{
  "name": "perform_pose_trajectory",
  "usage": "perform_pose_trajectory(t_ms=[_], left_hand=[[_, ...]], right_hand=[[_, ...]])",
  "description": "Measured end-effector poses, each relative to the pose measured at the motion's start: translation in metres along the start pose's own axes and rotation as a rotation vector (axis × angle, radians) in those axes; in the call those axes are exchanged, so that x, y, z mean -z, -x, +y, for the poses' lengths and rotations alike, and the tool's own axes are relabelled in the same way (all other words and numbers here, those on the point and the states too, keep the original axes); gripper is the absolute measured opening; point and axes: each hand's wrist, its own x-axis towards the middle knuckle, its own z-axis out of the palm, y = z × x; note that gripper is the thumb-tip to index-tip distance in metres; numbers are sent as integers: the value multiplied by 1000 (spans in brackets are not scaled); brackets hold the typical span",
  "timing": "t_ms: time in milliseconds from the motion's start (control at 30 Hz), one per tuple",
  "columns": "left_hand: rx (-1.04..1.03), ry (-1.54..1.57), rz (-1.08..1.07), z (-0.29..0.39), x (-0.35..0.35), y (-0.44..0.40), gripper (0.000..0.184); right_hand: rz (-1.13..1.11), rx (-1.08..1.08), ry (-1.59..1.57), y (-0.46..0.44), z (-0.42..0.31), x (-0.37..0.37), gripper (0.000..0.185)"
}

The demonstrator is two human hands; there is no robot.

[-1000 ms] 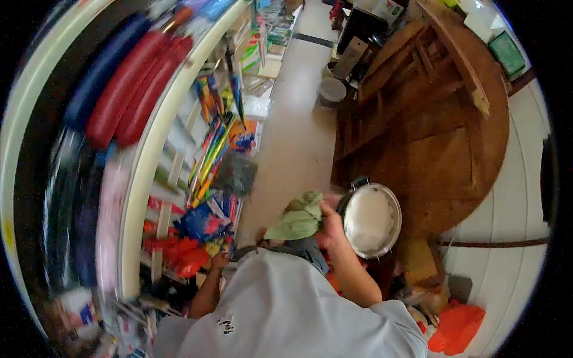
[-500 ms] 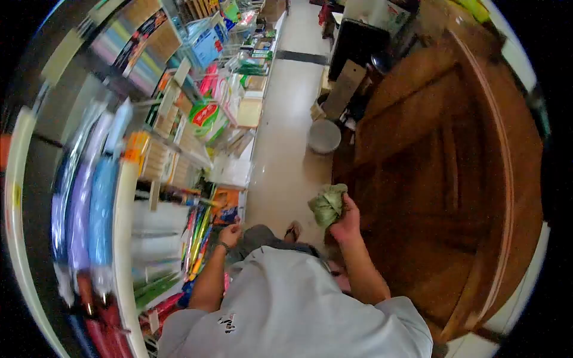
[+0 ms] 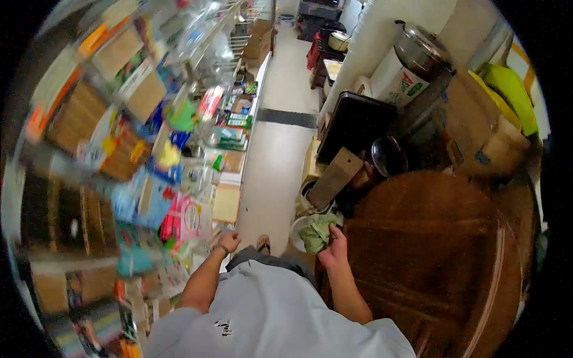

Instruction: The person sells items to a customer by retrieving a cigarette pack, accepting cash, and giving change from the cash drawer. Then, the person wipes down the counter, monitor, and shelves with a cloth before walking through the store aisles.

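Note:
A crumpled green cloth (image 3: 317, 234) is gripped in my right hand (image 3: 336, 249), fingers and thumb closed on it. It hangs in front of a white round tub (image 3: 296, 237) on the floor, hiding part of it. The brown wooden round table (image 3: 412, 250) lies just right of that hand. My left hand (image 3: 229, 241) hangs low in front of my body with its fingers curled, and nothing shows in it. Beside it are the lower shelf goods, and a dark band circles that wrist.
Packed store shelves run along the left, with a pink package (image 3: 182, 218) near. A pale tiled aisle (image 3: 271, 173) leads ahead, crossed by a dark strip (image 3: 289, 117). On the right stand a black panel (image 3: 355, 128), a cardboard piece (image 3: 335, 179), a cardboard box (image 3: 471, 122) and a metal pot (image 3: 421, 51).
I have moved forward along the aisle; the tub and black panel are nearer. The green cloth stays in my right hand. My left hand remains low with curled fingers.

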Motion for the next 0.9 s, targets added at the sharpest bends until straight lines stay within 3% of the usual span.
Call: perform_pose_trajectory(t_ms=[67, 167, 300, 400, 533, 600, 667, 767, 800, 900], left_hand=[[-113, 173, -19, 44, 51, -70, 50], [-257, 175, 38, 143, 126, -141, 48], [-321, 214, -33, 219, 170, -251, 48], [-187, 78, -140, 261, 199, -333, 48], [-232, 63, -172, 332, 258, -407, 48], [-234, 192, -138, 354, 278, -453, 47], [-225, 318, -41, 397, 319, -486, 45], [-184, 302, -29, 419, 336, -595, 40], [-310, 242, 38, 428, 344, -635, 38], [-412, 399, 74, 495, 380, -731, 38]], right_hand=[[17, 0, -9, -15, -24, -53, 42], [1, -22, -47, -81, -61, -110, 42], [-49, -103, -64, -194, -103, -175, 41], [-75, -115, -16, -297, -138, -229, 39], [-109, -78, 81, -393, -200, -340, 37], [-103, -109, 145, -440, -230, -394, 36], [-270, -19, 285, -497, -254, -430, 34], [-291, -7, 387, -562, -289, -508, 38], [-273, 7, 424, -591, -296, -528, 40], [-240, 44, 442, -689, -323, -553, 45]])
